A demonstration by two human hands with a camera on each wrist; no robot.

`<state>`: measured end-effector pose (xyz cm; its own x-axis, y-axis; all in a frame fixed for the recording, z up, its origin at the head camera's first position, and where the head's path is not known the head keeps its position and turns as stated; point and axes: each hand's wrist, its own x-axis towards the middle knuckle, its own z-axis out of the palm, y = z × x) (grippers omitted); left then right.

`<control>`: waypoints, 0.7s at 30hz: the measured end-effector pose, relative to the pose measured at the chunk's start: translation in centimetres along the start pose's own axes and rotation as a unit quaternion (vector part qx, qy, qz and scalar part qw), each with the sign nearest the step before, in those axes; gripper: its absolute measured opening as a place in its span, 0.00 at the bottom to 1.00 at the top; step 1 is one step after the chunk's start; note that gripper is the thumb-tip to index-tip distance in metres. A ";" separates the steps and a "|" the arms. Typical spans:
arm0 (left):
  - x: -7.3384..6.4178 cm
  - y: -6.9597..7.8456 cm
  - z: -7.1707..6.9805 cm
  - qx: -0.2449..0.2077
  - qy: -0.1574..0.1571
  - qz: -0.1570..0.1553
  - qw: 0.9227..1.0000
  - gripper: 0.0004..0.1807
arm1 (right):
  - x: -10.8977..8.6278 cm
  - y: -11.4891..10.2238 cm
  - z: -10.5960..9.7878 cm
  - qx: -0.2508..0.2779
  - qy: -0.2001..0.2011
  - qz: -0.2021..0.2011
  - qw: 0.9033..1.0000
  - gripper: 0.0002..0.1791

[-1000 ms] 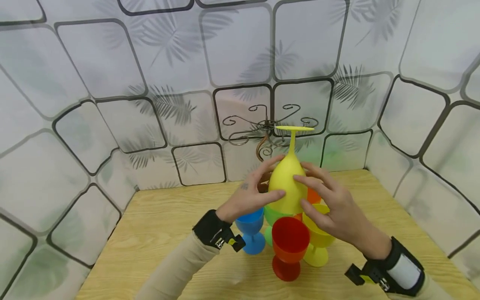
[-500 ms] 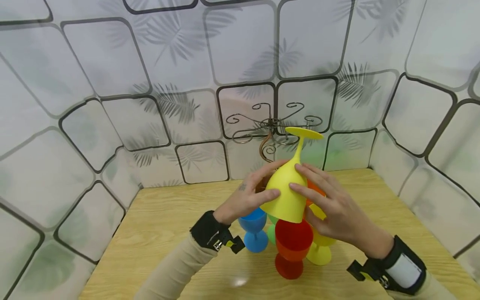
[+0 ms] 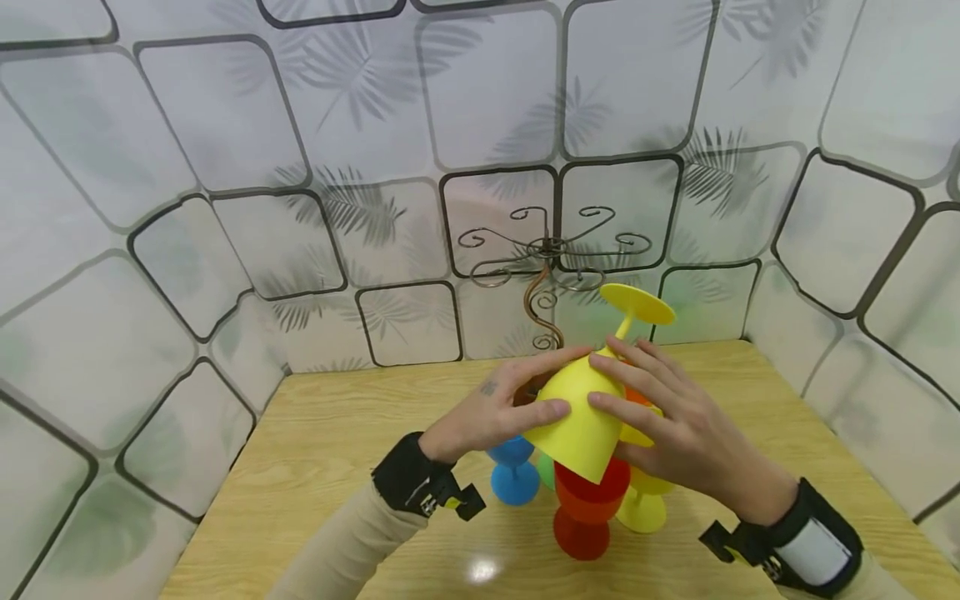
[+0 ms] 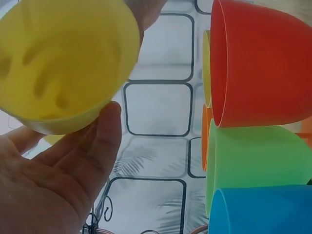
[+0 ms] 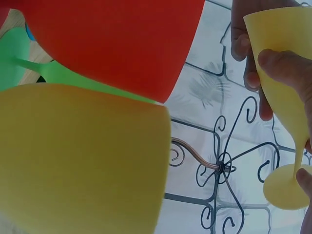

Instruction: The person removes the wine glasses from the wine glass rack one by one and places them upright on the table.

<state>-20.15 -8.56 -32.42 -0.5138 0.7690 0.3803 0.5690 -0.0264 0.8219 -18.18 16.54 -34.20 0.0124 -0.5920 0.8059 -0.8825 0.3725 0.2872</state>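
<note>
A yellow plastic goblet (image 3: 577, 433) is held upside down and tilted, its foot up to the right and its mouth facing down left. My left hand (image 3: 495, 408) grips the left of the bowl, thumb in front and fingers behind. From the right, my right hand (image 3: 690, 425) holds the bowl, with fingertips near the stem. The left wrist view looks into the bowl (image 4: 73, 58). Directly below the rim stands a red goblet (image 3: 582, 537). Around it are a blue goblet (image 3: 515, 482), a second yellow goblet (image 3: 642, 510), a mostly hidden green goblet (image 4: 263, 156) and an orange one (image 4: 205, 141).
All the standing goblets are grouped upright on a wooden table (image 3: 360, 467). Behind them rises a metal stand (image 3: 550, 247) with curled arms. Patterned cloth (image 3: 495, 83) hangs at the back and both sides.
The held yellow goblet has tipped further, its foot swinging right and its rim dropping lower in front of the red goblet. Both hands have moved slightly down with it.
</note>
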 end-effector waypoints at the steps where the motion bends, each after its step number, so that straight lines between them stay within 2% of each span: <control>1: -0.1 0.0 0.0 -0.008 0.000 0.004 1.000 0.38 | 0.1 -0.1 0.0 -0.001 0.004 -0.002 1.000 0.22; 8: -0.5 0.3 0.1 -0.085 0.006 0.018 0.996 0.37 | 0.8 -0.5 -0.1 0.014 0.034 0.014 0.999 0.26; 12: -0.6 0.5 0.2 -0.122 0.008 0.045 0.992 0.37 | 0.8 -0.6 0.0 0.049 0.056 0.030 0.997 0.28; 21: -0.6 0.9 0.3 -0.074 0.030 0.149 0.986 0.34 | 0.5 -1.0 0.6 0.158 0.103 0.072 0.979 0.36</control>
<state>-19.14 -8.85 -32.05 -0.3783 0.6734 0.6351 0.6024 -0.3419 0.7213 -17.58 15.50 -34.41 -0.0574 -0.3813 0.9227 -0.9831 0.1823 0.0142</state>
